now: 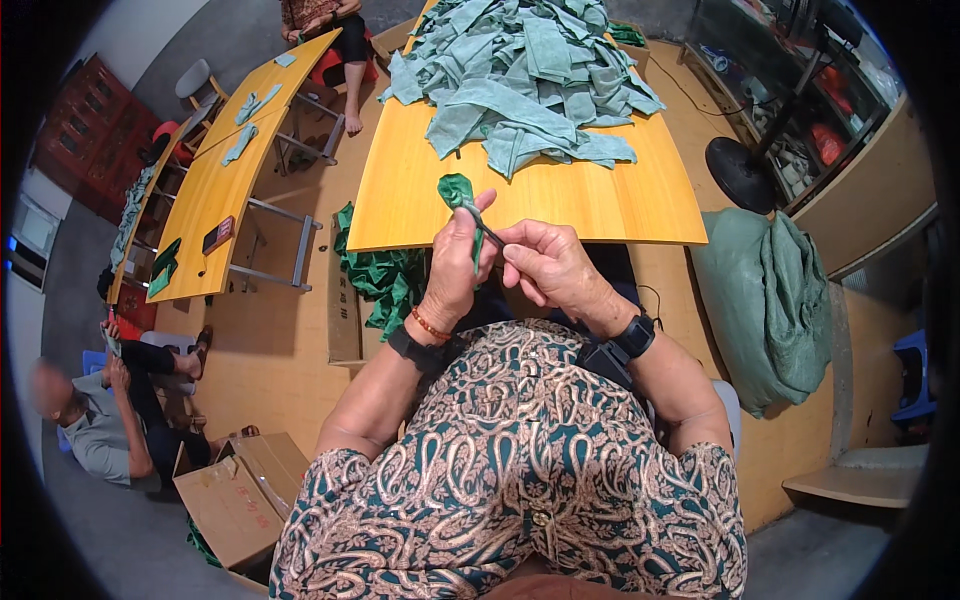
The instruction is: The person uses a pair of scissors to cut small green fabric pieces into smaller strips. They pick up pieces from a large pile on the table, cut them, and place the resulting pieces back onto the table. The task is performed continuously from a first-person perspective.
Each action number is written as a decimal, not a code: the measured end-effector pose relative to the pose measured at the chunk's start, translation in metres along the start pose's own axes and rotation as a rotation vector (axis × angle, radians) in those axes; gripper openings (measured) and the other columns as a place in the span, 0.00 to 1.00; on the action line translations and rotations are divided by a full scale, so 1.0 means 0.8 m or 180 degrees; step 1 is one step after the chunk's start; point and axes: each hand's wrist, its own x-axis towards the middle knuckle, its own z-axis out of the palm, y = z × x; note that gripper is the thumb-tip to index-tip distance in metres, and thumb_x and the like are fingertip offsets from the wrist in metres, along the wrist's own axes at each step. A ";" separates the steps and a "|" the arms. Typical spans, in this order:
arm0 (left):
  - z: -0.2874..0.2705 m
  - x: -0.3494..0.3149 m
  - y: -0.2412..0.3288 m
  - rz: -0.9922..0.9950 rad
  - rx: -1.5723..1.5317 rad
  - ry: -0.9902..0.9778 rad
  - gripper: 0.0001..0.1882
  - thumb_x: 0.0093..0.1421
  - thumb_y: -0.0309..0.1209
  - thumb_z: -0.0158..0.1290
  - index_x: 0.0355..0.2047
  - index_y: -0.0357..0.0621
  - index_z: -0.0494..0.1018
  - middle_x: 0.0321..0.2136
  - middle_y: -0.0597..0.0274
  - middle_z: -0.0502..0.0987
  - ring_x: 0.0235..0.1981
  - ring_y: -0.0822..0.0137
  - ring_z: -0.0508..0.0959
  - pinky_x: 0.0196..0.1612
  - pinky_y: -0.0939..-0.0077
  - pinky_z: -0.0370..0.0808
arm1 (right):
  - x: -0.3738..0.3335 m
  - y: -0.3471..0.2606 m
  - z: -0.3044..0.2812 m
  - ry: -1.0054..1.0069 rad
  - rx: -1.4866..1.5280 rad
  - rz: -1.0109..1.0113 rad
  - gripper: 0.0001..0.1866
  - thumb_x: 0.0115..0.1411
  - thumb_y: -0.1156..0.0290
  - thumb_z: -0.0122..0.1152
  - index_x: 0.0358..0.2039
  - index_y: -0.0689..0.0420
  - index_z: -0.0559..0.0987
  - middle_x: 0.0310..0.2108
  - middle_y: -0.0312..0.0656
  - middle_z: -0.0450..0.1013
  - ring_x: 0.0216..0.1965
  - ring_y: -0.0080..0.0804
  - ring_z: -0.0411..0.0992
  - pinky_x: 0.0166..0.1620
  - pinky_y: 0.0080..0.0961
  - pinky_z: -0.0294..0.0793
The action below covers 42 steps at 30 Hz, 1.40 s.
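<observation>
My left hand (455,262) is closed around a bunched piece of shiny green fabric (456,190), which sticks up above the thumb. A narrow green tail hangs below the fingers. My right hand (552,262) pinches a thin dark strip or rod (490,233) that reaches across to the fabric at my left hand; its exact kind cannot be made out. Both hands are just off the near edge of the yellow table (400,190). On its far half lies a large heap of pale green cloth pieces (540,110).
A carton (345,300) of dark green fabric (385,285) stands below left. Another carton (240,495) is nearer. At right are a stuffed green sack (760,300) and a black stand base (740,172). More yellow tables (215,190) and two seated people are at left and far left.
</observation>
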 end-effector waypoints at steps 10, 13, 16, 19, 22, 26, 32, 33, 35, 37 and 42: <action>-0.029 0.017 0.002 0.0345 -0.1338 -0.0281 0.24 0.70 0.50 0.41 0.44 0.40 0.71 0.37 0.60 0.74 0.37 0.64 0.76 0.43 0.68 0.74 | -0.017 -0.018 -0.010 -0.0244 -0.0362 0.0127 0.14 0.65 0.74 0.53 0.49 0.64 0.77 0.21 0.35 0.74 0.11 0.14 0.64 0.14 0.12 0.60; -0.041 0.018 0.009 0.0285 -0.1550 -0.0001 0.23 0.71 0.49 0.40 0.43 0.40 0.70 0.37 0.60 0.74 0.33 0.67 0.74 0.37 0.74 0.73 | -0.020 -0.020 -0.023 -0.0222 -0.0141 0.0206 0.13 0.65 0.73 0.53 0.49 0.63 0.76 0.21 0.35 0.75 0.11 0.13 0.63 0.14 0.11 0.59; -0.047 0.021 0.011 0.0229 -0.2004 -0.0599 0.23 0.71 0.49 0.40 0.44 0.39 0.70 0.35 0.61 0.73 0.30 0.71 0.71 0.31 0.80 0.69 | -0.019 -0.018 -0.029 -0.0252 0.0135 0.0251 0.13 0.66 0.73 0.53 0.50 0.62 0.76 0.22 0.35 0.75 0.11 0.12 0.63 0.13 0.10 0.57; -0.035 0.015 0.012 0.0146 -0.1744 -0.0138 0.23 0.71 0.49 0.40 0.44 0.39 0.70 0.33 0.63 0.72 0.26 0.73 0.67 0.28 0.81 0.66 | -0.020 -0.019 -0.021 -0.0319 0.0017 0.0440 0.13 0.65 0.74 0.54 0.50 0.61 0.76 0.22 0.35 0.75 0.12 0.12 0.63 0.13 0.10 0.56; -0.034 0.015 0.011 0.0114 -0.1632 -0.0040 0.23 0.71 0.49 0.40 0.44 0.39 0.70 0.33 0.63 0.71 0.24 0.74 0.67 0.28 0.81 0.66 | -0.019 -0.019 -0.020 -0.0336 0.0091 0.0460 0.13 0.65 0.73 0.54 0.49 0.61 0.76 0.22 0.35 0.75 0.12 0.12 0.63 0.13 0.10 0.56; -0.036 0.016 0.002 0.0104 -0.1598 -0.0207 0.23 0.71 0.49 0.40 0.46 0.40 0.69 0.33 0.65 0.71 0.24 0.75 0.66 0.26 0.83 0.66 | -0.015 -0.014 -0.020 -0.0404 0.0116 0.0404 0.13 0.66 0.73 0.53 0.49 0.61 0.76 0.22 0.35 0.75 0.12 0.12 0.63 0.13 0.11 0.56; 0.006 -0.001 0.007 -0.0175 -0.0983 -0.0067 0.24 0.72 0.50 0.37 0.54 0.44 0.67 0.29 0.69 0.69 0.20 0.81 0.63 0.21 0.89 0.60 | -0.003 -0.008 -0.013 -0.0280 0.0354 0.0144 0.11 0.67 0.73 0.52 0.47 0.62 0.76 0.22 0.37 0.75 0.12 0.13 0.64 0.13 0.11 0.55; 0.010 -0.005 -0.004 -0.0387 -0.0710 -0.0348 0.26 0.73 0.50 0.35 0.59 0.45 0.64 0.26 0.70 0.69 0.20 0.83 0.62 0.21 0.89 0.60 | 0.002 -0.016 -0.008 -0.0204 0.0452 0.0001 0.11 0.67 0.72 0.52 0.47 0.62 0.76 0.22 0.37 0.75 0.12 0.13 0.64 0.13 0.11 0.55; 0.016 -0.007 -0.015 -0.0354 -0.0993 -0.0501 0.26 0.73 0.49 0.35 0.59 0.44 0.65 0.23 0.72 0.67 0.19 0.82 0.61 0.20 0.88 0.59 | 0.008 -0.019 -0.002 -0.0207 0.0520 -0.0321 0.12 0.68 0.72 0.51 0.47 0.64 0.74 0.22 0.38 0.75 0.12 0.14 0.65 0.12 0.10 0.56; 0.015 -0.004 0.000 -0.0174 -0.0945 -0.0363 0.23 0.73 0.49 0.36 0.53 0.44 0.66 0.23 0.72 0.67 0.18 0.81 0.61 0.20 0.87 0.58 | -0.001 -0.026 -0.004 -0.0183 0.0522 -0.0145 0.12 0.68 0.71 0.51 0.47 0.65 0.74 0.23 0.38 0.75 0.12 0.14 0.65 0.12 0.10 0.56; -0.009 0.007 -0.001 0.0365 -0.0790 0.0312 0.18 0.72 0.47 0.41 0.36 0.46 0.68 0.21 0.73 0.66 0.16 0.81 0.61 0.19 0.86 0.58 | -0.015 -0.016 -0.023 -0.0409 0.0373 0.0261 0.12 0.67 0.71 0.51 0.46 0.65 0.73 0.23 0.39 0.74 0.12 0.15 0.64 0.12 0.11 0.57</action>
